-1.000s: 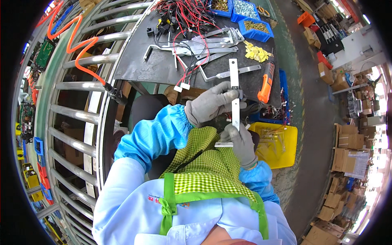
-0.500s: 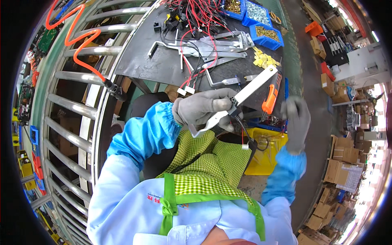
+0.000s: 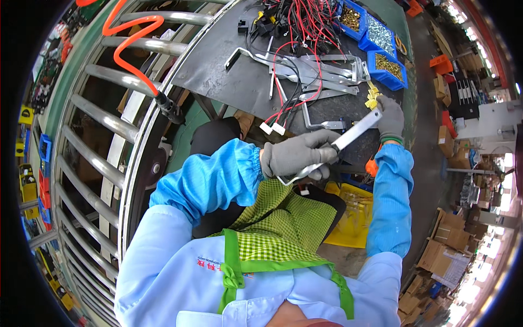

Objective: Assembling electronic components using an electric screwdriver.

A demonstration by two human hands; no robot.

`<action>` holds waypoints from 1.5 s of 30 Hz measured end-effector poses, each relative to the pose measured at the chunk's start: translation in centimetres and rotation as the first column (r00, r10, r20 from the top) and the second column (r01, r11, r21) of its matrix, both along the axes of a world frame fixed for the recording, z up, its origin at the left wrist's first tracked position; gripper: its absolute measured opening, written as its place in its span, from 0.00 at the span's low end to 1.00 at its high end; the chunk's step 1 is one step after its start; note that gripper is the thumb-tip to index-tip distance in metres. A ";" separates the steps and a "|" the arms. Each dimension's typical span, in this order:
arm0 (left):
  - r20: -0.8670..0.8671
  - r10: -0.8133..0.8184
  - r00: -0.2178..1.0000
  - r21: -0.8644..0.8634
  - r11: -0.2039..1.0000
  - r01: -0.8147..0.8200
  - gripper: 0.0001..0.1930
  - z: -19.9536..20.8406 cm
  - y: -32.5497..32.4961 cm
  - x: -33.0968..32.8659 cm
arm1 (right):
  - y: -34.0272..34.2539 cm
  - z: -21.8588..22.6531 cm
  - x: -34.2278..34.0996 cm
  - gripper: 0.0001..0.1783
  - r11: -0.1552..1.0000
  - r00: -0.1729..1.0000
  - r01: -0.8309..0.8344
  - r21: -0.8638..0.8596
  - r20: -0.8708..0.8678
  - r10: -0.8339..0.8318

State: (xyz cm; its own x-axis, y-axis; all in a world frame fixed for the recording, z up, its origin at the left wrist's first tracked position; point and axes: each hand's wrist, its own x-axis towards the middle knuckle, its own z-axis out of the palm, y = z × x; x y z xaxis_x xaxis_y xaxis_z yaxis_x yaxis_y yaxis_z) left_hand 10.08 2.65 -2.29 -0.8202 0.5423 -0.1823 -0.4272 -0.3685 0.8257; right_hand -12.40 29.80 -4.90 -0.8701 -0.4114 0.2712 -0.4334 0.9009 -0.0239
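My left hand (image 3: 299, 155), in a grey glove, is closed around a bent flat silver metal bracket (image 3: 357, 131). The bracket slants up to the right, with a hole near its far end and a hooked near end below the fingers. A small white connector (image 3: 304, 191) shows beneath this hand. At the right side of the table, my right hand (image 3: 390, 121), also gloved, is at the small yellow pieces (image 3: 373, 94). The bracket's end overlaps it in view, and its fingertips are partly hidden. Whether it grips a piece does not show.
Silver brackets (image 3: 318, 79) and red and black wires (image 3: 302, 22) cover the dark table. Blue bins (image 3: 388, 70) of small hardware stand at the far right. A yellow tray (image 3: 351, 218) sits below, beside my lap. An orange coiled hose (image 3: 136, 68) hangs over metal rollers at left.
My right hand has moved up and away from me to the yellow pieces. My left hand has shifted slightly right and down with the bracket. The table appears farther right as the view turned.
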 end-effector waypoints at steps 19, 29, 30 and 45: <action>0.094 0.153 0.984 0.024 0.988 -0.156 0.25 0.6 -0.1 -0.4 | -0.5 3.8 3.3 0.13 0.909 0.950 -0.179 -0.376 -0.305 0.061; -0.080 0.050 0.996 0.070 0.997 -0.045 0.30 -0.1 -0.4 0.0 | -7.5 6.0 18.9 0.12 0.640 0.919 -0.038 -0.768 0.224 0.324; -0.079 0.049 0.996 0.048 0.998 -0.045 0.31 0.0 -0.4 0.0 | -7.8 5.9 19.3 0.11 0.642 0.910 0.009 -0.767 0.272 0.312; -0.095 -0.128 0.987 -0.250 0.963 0.101 0.21 1.5 -1.1 0.6 | -7.1 9.1 19.8 0.16 0.835 0.848 -0.380 -0.398 0.210 0.486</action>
